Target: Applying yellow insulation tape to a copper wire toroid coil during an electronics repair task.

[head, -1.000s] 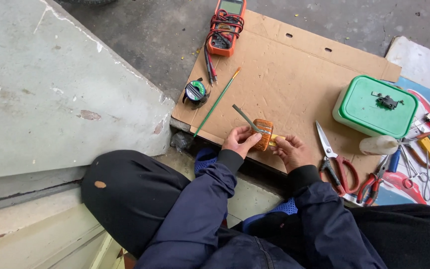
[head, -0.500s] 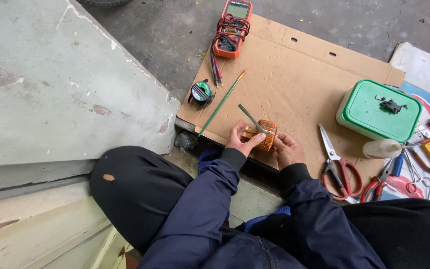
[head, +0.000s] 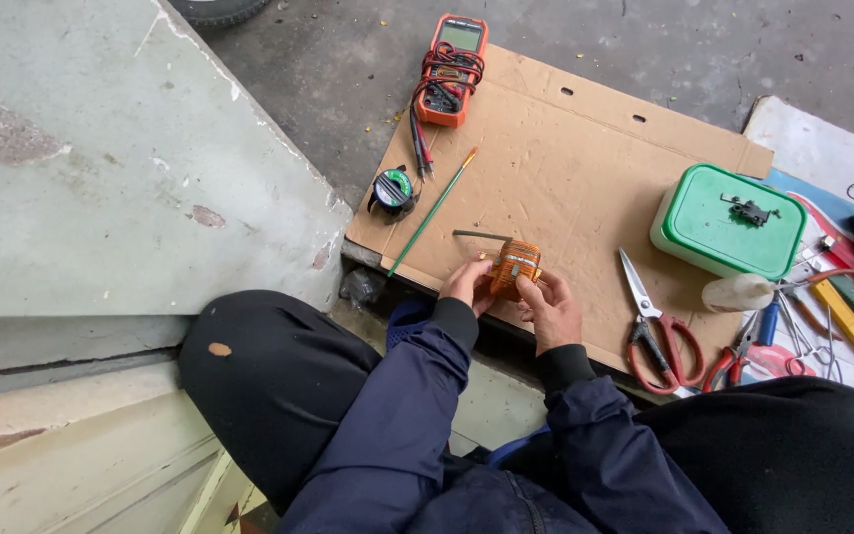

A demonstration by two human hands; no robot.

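Note:
A small orange wound coil block (head: 516,265) is held over the front edge of a brown cardboard sheet (head: 565,168). My left hand (head: 467,285) grips its left side and my right hand (head: 549,307) grips its right side and underside. A thin grey rod (head: 476,235) sticks out from the block toward the left. Both sleeves are dark blue.
On the cardboard lie a green-handled brush (head: 435,210), a roll of tape (head: 392,190), an orange multimeter (head: 452,69) with leads, red-handled scissors (head: 652,331) and a green-lidded box (head: 728,222). Several hand tools (head: 832,307) lie at right. A grey concrete slab (head: 101,168) stands left.
The rod on the coil block has swung from slanting up-left to nearly level. Both hands have stayed on the block, turning it slightly.

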